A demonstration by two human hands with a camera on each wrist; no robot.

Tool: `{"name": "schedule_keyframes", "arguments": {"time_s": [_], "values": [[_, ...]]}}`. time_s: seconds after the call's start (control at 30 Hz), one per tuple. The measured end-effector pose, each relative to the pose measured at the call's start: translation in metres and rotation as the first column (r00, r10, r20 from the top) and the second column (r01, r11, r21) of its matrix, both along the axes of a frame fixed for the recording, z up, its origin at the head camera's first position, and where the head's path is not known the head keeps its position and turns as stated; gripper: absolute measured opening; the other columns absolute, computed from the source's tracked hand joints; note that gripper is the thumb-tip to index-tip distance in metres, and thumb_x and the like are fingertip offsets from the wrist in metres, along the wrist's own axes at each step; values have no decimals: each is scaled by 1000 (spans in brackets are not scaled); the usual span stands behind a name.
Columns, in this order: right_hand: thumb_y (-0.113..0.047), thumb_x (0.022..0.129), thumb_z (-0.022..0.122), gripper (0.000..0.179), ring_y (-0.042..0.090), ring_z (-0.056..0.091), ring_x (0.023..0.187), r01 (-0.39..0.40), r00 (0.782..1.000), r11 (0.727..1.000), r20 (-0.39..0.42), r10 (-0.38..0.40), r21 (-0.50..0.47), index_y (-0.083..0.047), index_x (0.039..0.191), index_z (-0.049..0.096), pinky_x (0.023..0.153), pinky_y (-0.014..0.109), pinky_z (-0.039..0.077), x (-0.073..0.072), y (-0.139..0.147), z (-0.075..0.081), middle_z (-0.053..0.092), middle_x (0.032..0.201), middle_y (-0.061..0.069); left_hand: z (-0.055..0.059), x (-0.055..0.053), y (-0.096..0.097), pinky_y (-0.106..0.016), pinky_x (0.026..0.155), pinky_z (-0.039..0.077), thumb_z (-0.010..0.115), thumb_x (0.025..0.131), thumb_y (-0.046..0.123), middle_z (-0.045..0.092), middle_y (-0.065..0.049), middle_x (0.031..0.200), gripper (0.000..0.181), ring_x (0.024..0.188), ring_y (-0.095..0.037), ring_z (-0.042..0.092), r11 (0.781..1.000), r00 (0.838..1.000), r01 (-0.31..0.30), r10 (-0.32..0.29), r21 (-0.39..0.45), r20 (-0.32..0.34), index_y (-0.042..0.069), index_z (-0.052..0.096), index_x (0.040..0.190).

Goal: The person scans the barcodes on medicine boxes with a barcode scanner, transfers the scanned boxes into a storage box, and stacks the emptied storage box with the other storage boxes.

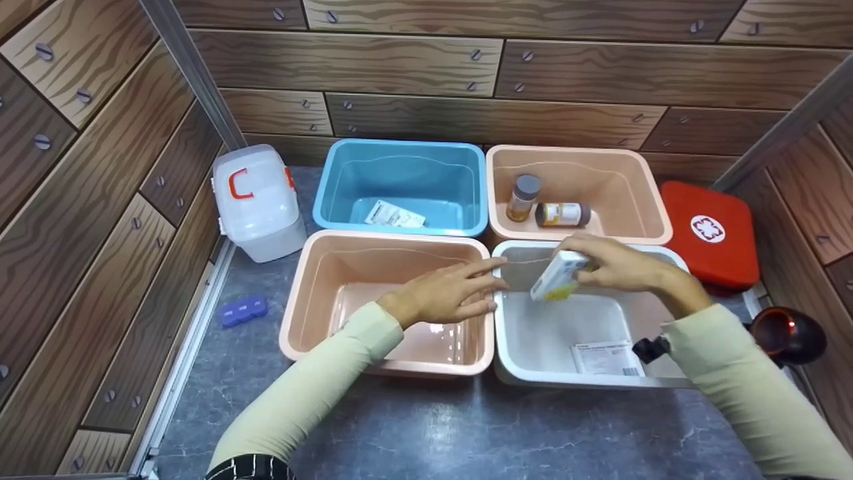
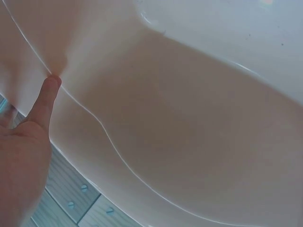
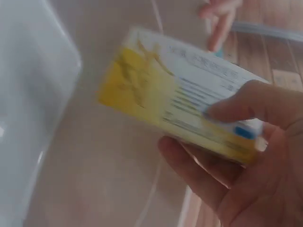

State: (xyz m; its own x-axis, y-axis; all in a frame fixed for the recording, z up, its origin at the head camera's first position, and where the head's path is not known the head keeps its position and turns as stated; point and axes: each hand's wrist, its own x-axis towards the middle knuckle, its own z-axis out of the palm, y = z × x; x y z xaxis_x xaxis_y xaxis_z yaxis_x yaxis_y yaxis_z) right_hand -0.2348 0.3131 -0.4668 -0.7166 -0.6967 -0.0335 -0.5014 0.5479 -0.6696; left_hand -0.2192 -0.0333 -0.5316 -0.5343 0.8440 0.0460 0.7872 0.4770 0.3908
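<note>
My right hand point(image 1: 616, 263) pinches a white and yellow medicine box point(image 1: 561, 275) between thumb and fingers. It is held tilted above the light grey bin point(image 1: 516, 363) at the front right. In the right wrist view the printed face of the medicine box point(image 3: 184, 94) shows, slightly blurred, with the thumb across it. My left hand point(image 1: 448, 292) has its fingers spread over the right side of the front-left pink bin point(image 1: 293, 313), fingertips right at the rim beside the grey bin. A flat white printed packet point(image 1: 608, 359) lies in the grey bin.
Behind, a blue bin point(image 1: 400, 148) holds a white packet point(image 1: 394, 214), and another pink bin point(image 1: 573, 155) holds two bottles point(image 1: 563, 214). A white case point(image 1: 256, 200) and purple pill box point(image 1: 242, 311) sit left; a red first-aid case point(image 1: 710, 233) and dark cup-shaped object point(image 1: 790, 335) sit right.
</note>
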Motion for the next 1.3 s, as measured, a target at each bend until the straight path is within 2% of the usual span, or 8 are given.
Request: {"name": "schedule_keyframes", "arguments": {"time_s": [0.2, 0.43, 0.6, 0.9, 0.97, 1.03, 1.13, 1.3], "values": [[5, 96, 76, 30, 10, 61, 98, 140, 988, 982, -43, -146, -126, -10, 121, 69, 84, 19, 50, 14, 28, 15, 68, 111, 2, -1, 0, 0, -47, 131, 38, 45, 115, 52, 26, 0, 182, 50, 159, -32, 44, 1000, 1000, -4, 4, -3, -6, 29, 55, 159], [8, 97, 74, 36, 12, 61, 92, 323, 940, 917, -37, -340, -234, 1, 127, 57, 75, 19, 53, 34, 60, 25, 64, 109, -3, 0, 1, -1, -48, 132, 37, 45, 115, 53, 24, 2, 183, 51, 161, -32, 41, 1000, 1000, -12, 12, -2, 14, 29, 54, 159], [11, 99, 69, 51, 8, 64, 94, 377, 917, 879, -18, -399, -291, 3, 144, 46, 74, 16, 57, 46, 84, 19, 63, 127, -11, 1, 1, -2, -50, 132, 36, 45, 115, 53, 25, 0, 182, 52, 162, -32, 40, 1000, 1000, -12, 12, 1, 27, 27, 55, 159], [12, 105, 60, 44, 4, 68, 78, 475, 864, 786, 44, -501, -396, 2, 147, 50, 64, 16, 57, 65, 126, -4, 62, 125, -8, 1, 1, -2, -48, 131, 38, 47, 115, 51, 26, -1, 182, 51, 160, -32, 43, 1000, 1000, -2, 2, 6, 17, 27, 55, 160], [9, 107, 58, 39, 3, 69, 81, 508, 850, 730, 130, -510, -458, -1, 145, 54, 64, 16, 58, 67, 138, -11, 61, 125, -6, 1, 1, -1, -48, 131, 38, 47, 115, 51, 26, -1, 182, 51, 160, -32, 43, 1000, 1000, -4, 4, 4, 16, 27, 55, 160], [8, 107, 58, 35, 4, 69, 85, 557, 821, 643, 234, -521, -526, -3, 141, 58, 65, 17, 60, 70, 149, -20, 61, 124, -3, 1, 0, -1, -48, 132, 38, 46, 115, 51, 25, 0, 182, 52, 160, -32, 42, 1000, 1000, -7, 7, -1, 15, 27, 54, 160], [8, 107, 58, 33, 4, 70, 87, 640, 757, 494, 372, -538, -588, -8, 136, 63, 65, 17, 61, 73, 165, -36, 61, 121, -2, 1, 1, -1, -47, 132, 37, 46, 115, 52, 25, 1, 183, 52, 161, -31, 42, 1000, 1000, -8, 8, -7, 13, 28, 54, 160], [9, 107, 56, 34, 6, 70, 89, 738, 655, 298, 538, -530, -605, -13, 131, 67, 67, 19, 63, 82, 188, -61, 62, 115, -3, 2, 1, -1, -47, 132, 37, 45, 115, 53, 24, 2, 183, 52, 161, -31, 42, 1000, 1000, -11, 11, -17, 18, 30, 53, 161]]}}
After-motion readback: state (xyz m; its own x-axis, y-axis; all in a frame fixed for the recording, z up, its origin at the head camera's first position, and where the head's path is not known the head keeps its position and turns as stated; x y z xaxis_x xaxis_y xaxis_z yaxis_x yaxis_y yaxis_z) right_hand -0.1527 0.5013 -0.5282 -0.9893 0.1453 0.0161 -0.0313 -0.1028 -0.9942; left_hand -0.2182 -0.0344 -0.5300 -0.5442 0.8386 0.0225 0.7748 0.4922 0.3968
